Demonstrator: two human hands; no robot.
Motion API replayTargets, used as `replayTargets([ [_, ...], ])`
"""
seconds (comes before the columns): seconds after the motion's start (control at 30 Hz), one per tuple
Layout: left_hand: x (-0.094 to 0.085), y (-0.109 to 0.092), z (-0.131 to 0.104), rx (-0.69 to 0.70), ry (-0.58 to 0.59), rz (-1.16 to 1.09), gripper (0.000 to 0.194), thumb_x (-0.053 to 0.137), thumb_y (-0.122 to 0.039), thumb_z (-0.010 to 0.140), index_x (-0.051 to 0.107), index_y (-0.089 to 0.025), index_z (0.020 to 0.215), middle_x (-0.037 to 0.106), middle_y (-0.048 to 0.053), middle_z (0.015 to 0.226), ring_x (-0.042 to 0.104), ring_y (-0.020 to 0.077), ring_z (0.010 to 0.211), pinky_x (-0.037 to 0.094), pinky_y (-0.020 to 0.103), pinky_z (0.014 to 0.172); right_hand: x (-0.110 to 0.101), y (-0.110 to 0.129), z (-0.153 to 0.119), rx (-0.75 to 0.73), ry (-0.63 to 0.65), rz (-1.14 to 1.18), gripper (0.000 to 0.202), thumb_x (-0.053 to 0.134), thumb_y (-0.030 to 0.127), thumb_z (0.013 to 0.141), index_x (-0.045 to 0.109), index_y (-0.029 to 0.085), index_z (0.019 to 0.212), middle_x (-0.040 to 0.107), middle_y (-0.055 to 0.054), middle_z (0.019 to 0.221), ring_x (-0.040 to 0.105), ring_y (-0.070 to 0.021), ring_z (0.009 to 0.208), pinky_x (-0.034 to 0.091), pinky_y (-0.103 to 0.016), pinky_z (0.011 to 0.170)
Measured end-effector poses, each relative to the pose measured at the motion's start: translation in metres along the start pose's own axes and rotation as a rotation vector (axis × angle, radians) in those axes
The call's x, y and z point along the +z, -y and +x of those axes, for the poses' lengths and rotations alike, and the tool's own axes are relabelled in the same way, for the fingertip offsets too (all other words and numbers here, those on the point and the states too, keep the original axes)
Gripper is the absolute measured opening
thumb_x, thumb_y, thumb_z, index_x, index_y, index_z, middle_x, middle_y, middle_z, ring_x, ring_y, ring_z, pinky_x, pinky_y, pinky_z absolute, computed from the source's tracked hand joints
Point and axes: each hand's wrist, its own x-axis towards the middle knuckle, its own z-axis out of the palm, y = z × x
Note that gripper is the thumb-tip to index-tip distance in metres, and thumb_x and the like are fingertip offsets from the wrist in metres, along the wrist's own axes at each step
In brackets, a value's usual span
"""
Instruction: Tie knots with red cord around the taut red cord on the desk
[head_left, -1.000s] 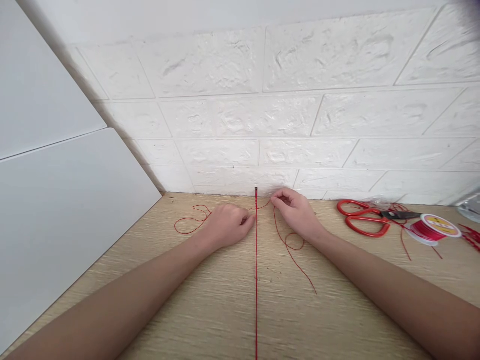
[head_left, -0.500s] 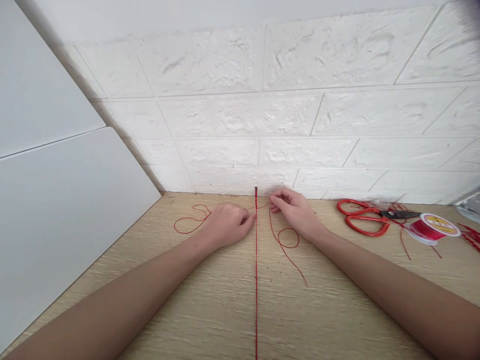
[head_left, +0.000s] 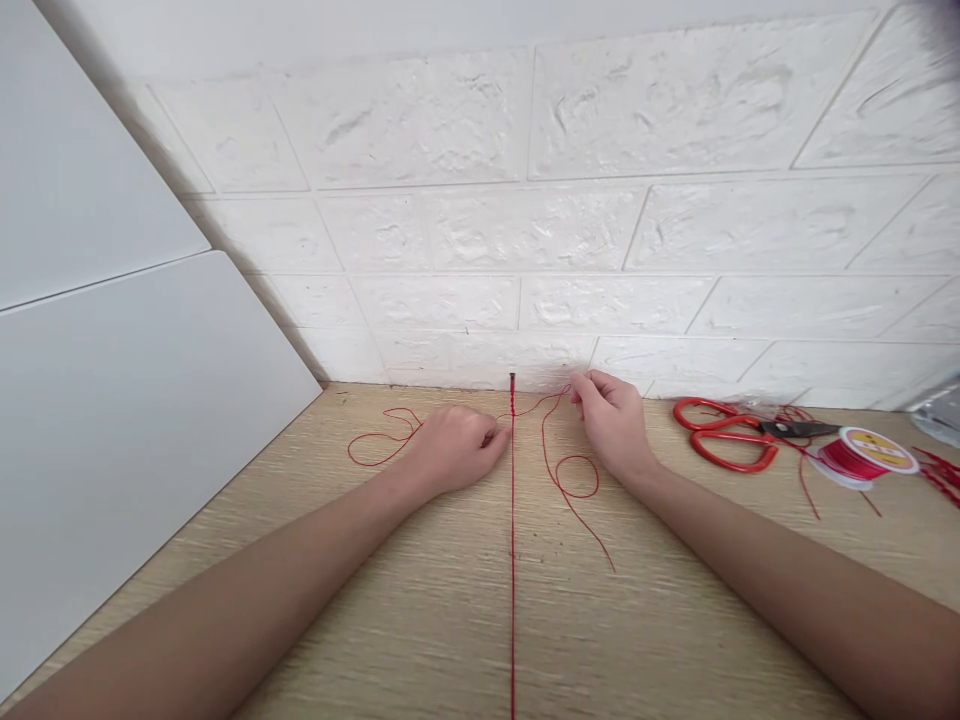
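A taut red cord (head_left: pixel 513 560) runs straight up the middle of the table to a short knotted red braid (head_left: pixel 512 395) fixed at a small dark point by the wall. My left hand (head_left: pixel 461 447) rests on the table just left of the cord, fingers closed on a thin red thread whose loops (head_left: pixel 379 450) lie behind it. The thread's other side (head_left: pixel 551 470) crosses to the right, bends near my right fingertips and curls back down over the table. My right hand (head_left: pixel 611 415) is closed in a pinch at that bend; the exact contact is partly hidden.
Red-handled scissors (head_left: pixel 731 440) lie at the right, beside a white spool of red thread (head_left: pixel 862 458). More red cord pieces (head_left: pixel 941 470) and clear plastic (head_left: pixel 937 410) are at the far right. A white brick-pattern wall (head_left: pixel 465 230) backs the table; a white panel (head_left: pixel 150 420) stands left.
My right hand has moved right, away from the braid, drawing a bend of thread out with it. My left hand has stayed in place.
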Motion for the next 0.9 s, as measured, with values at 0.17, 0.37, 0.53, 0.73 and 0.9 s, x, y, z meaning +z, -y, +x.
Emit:
replayTargets([
  [0.17,-0.002,-0.002,0.0,0.016,-0.009,0.009,0.051,0.041,-0.045,0.099,0.063,-0.019,0.061,0.065,0.005,0.062,0.053,0.0173,0.057,0.024,0.032,0.055,0.002,0.002,-0.002,0.141,0.488,0.328,0.037,0.062,0.055,0.086,0.061,0.02,0.077,0.063,0.0,0.062,0.06,-0.0158,0.05,0.045,-0.027,0.043],
  [0.37,-0.003,-0.003,-0.001,0.002,-0.002,-0.012,0.051,0.042,-0.045,0.098,0.065,-0.019,0.061,0.066,0.006,0.062,0.053,0.0176,0.057,0.027,0.032,0.057,0.009,-0.007,0.005,0.149,0.356,0.254,0.03,0.062,0.047,0.088,0.065,0.019,0.079,0.069,-0.005,0.08,0.068,-0.0181,0.073,0.059,-0.034,0.072],
  [0.53,-0.003,-0.002,-0.001,-0.003,-0.001,-0.044,0.052,0.041,-0.045,0.099,0.064,-0.019,0.06,0.064,0.005,0.061,0.051,0.0173,0.056,0.026,0.031,0.057,0.004,-0.003,0.002,-0.006,0.268,0.278,0.024,0.064,0.044,0.088,0.065,0.021,0.081,0.069,-0.002,0.079,0.065,-0.0158,0.068,0.056,-0.029,0.062],
  [0.73,-0.005,-0.003,-0.001,0.015,0.003,-0.024,0.051,0.039,-0.042,0.1,0.064,-0.018,0.062,0.067,0.006,0.064,0.051,0.0165,0.056,0.024,0.031,0.056,0.0,0.008,-0.008,0.151,0.653,0.202,0.048,0.054,0.061,0.092,0.066,0.018,0.077,0.06,-0.001,0.046,0.05,-0.0132,0.035,0.036,-0.023,0.034],
  [0.9,-0.005,-0.003,-0.001,0.014,0.005,-0.026,0.052,0.038,-0.042,0.101,0.064,-0.018,0.063,0.067,0.006,0.065,0.054,0.017,0.058,0.025,0.031,0.056,0.006,0.001,-0.002,0.049,0.399,0.228,0.041,0.058,0.057,0.091,0.068,0.019,0.081,0.071,-0.006,0.077,0.067,-0.0172,0.069,0.056,-0.029,0.063],
])
